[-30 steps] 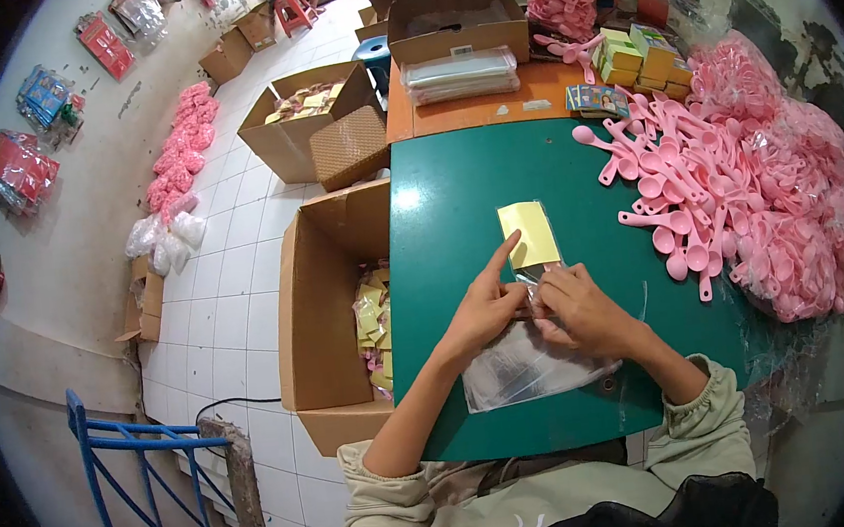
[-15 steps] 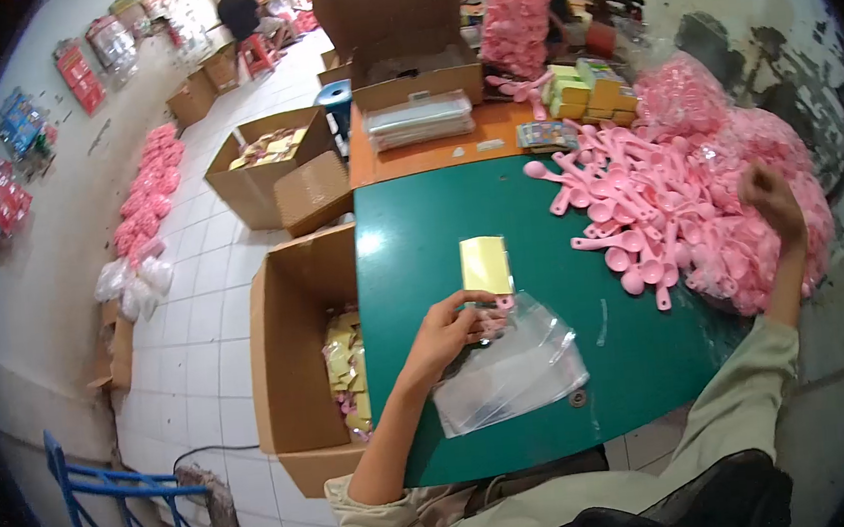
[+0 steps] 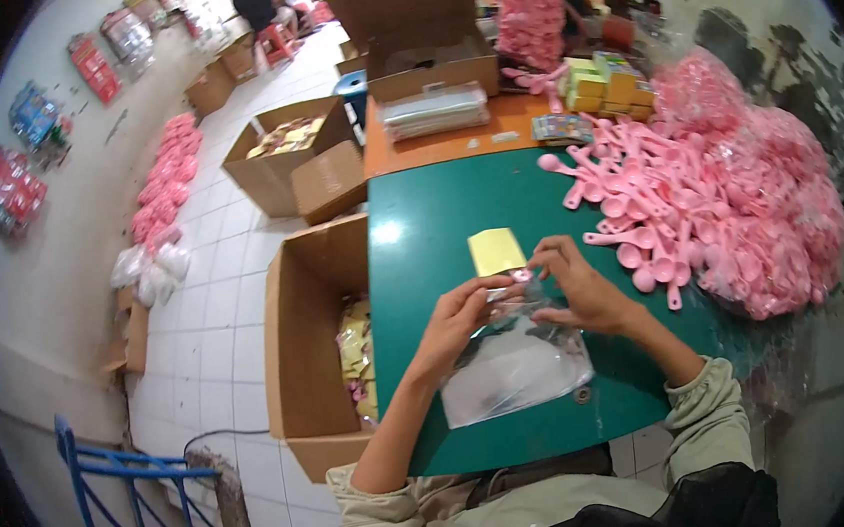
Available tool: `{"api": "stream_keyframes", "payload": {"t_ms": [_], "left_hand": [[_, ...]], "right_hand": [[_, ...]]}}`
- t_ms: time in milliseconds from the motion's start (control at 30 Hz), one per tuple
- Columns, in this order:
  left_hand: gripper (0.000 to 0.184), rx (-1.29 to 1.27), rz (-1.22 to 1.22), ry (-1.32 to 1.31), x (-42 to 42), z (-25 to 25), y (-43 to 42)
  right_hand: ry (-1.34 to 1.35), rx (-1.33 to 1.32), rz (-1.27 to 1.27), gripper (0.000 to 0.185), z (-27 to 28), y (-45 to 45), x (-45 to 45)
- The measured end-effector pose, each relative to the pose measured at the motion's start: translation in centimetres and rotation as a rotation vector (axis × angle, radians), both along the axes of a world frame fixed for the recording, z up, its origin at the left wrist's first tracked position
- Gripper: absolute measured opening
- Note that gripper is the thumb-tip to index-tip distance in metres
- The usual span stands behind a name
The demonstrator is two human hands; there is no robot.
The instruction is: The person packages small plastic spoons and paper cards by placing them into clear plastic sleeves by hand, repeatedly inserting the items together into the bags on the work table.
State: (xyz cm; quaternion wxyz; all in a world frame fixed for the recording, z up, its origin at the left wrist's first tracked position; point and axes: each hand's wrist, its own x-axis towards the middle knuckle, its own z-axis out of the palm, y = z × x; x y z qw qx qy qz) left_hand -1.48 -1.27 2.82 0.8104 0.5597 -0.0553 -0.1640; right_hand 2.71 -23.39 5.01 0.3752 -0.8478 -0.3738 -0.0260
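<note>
Yellow card (image 3: 497,252) beyond apparently bent fingers (image 3: 475,290)

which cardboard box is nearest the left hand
The open box directly left of the green table, holding yellow packets; the other boxes stand farther from the left hand.

Seen from the worker's own head, a single camera looks forward and down across a green table (image 3: 432,263); the left hand (image 3: 455,321) and right hand (image 3: 590,291) sit near the middle of the view, close to the lens, with the sleeves (image 3: 379,513) nearer yet along the bottom; the wide, rounded view curves the wall (image 3: 55,316) at left and fades to black at the corners; it reaches past the table to a seated person (image 3: 256,5) far back at top, and takes in a blue railing (image 3: 144,471) at lower left.
</note>
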Motion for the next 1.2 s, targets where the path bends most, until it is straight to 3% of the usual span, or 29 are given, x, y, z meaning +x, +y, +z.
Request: {"api": "stream_keyframes", "payload": {"t_ms": [67,100,233,333,433,633,733,933,1033,1200], "left_hand": [[0.031,-0.018,-0.016,0.023,-0.2,0.0,0.1],[0.031,-0.029,-0.027,0.029,-0.1,0.1,0.5],[0.024,-0.007,-0.082,0.017,0.1,0.0,1.2],[0.014,0.33,0.019,-0.192,-0.1,-0.7,0.6],[0.012,0.472,0.0,-0.129,-0.1,-0.7,-0.1],[0.009,0.586,0.136,-0.268,0.0,-1.2,-0.3],[0.012,0.711,0.194,-0.359,0.2,-1.4,-0.4],[0.019,0.59,0.185,-0.042,0.2,-1.5,-0.7],[0.023,0.524,0.333,-0.025,0.1,-1.4,-1.4],[0.025,0.574,0.299,-0.027,0.1,-1.9,-1.1]], "right_hand": [[-0.132,-0.001,0.022,0.044,-1.8,2.1,0.5],[-0.164,0.089,0.021,0.03,-1.9,2.3,0.9],[0.022,0.257,-0.013,0.018,-2.5,1.2,1.3],[0.189,0.299,-0.046,0.014,-2.8,0.6,1.1],[0.287,0.315,-0.03,0.015,-3.6,0.5,1.3],[0.876,0.615,-0.027,0.01,-4.7,0.5,1.6],[0.869,0.583,-0.033,0.011,-4.7,0.8,1.3],[0.847,0.585,-0.249,0.013,-4.3,2.0,0.7],[0.835,0.565,-0.32,0.012,-3.6,2.4,0.5],[0.801,0.548,-0.31,0.014,-3.8,2.5,0.5]]}}
